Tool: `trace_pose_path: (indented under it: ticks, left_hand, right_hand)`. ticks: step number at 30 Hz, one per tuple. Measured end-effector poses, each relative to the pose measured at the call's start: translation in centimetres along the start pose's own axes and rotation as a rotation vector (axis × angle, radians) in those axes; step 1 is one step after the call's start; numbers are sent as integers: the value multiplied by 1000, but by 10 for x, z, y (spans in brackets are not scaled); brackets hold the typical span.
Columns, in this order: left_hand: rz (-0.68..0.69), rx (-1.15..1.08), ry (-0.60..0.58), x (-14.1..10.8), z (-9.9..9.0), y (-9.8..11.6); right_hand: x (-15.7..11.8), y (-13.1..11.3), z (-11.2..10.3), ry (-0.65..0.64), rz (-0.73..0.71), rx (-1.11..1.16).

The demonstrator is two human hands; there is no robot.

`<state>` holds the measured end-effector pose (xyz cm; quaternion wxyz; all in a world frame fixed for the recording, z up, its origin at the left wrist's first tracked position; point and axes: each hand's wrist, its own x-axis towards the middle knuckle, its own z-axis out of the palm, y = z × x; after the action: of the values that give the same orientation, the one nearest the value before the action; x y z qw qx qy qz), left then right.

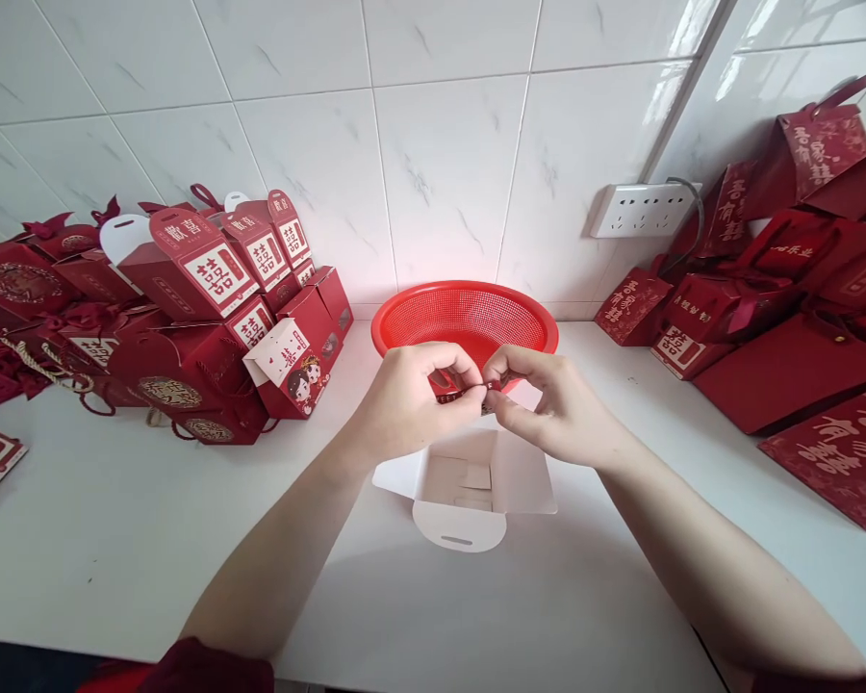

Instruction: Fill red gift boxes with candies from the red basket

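My left hand and my right hand meet fingertip to fingertip over an open paper box. Pinched between the fingers of both is a thin dark red strip with pale lettering, which looks like a printed ribbon. My fingertips cover part of it. Directly below, the box stands with its white inside facing up and its flaps spread; the near flap has a handle slot. Its far side is hidden behind my hands. Just beyond them sits a red plastic basket with a mesh wall.
On the left, red gift boxes are stacked, with a small box with cartoon figures at their edge. More red boxes and bags crowd the right. A white power strip hangs on the tiled wall above the white table.
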<state>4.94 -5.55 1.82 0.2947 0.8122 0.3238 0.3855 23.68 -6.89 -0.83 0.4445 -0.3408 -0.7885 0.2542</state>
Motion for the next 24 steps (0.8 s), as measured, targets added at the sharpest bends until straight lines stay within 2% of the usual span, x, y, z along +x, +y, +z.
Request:
trace_pose_path:
  ticks: [7,11,24]
  left_hand:
    - [-204,-190,-136,4,-7,-4]
    - [-266,-249,-165,5,-13,-6]
    - [-177,-87,-121,3,-13,-7]
  right_hand:
    - [2,2,2,3,42,95]
    - [3,4,3,16,56,147]
    - [3,4,2,-36,90,228]
